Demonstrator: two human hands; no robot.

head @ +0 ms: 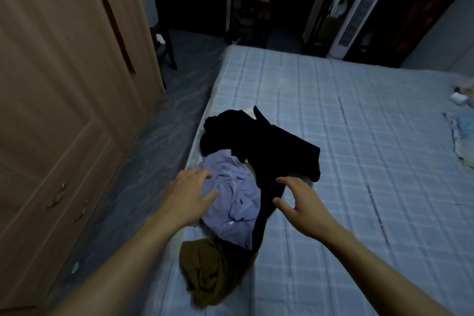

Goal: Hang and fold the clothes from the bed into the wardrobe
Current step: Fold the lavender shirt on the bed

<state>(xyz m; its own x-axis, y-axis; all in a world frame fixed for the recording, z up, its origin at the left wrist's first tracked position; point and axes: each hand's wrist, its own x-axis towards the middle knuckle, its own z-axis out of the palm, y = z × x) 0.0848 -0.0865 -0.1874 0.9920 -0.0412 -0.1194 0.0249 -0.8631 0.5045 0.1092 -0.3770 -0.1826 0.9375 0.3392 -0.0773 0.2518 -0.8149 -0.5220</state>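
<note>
Where clothes (238, 179) lie: both hands.

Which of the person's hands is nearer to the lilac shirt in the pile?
Left. The left hand lies over the lilac shirt, fingers spread; the right hand hovers beyond the black garment.

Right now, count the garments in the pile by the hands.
3 visible: a black garment farthest, a lilac shirt in the middle under the left hand, a brown garment nearest. More may lie underneath.
</note>
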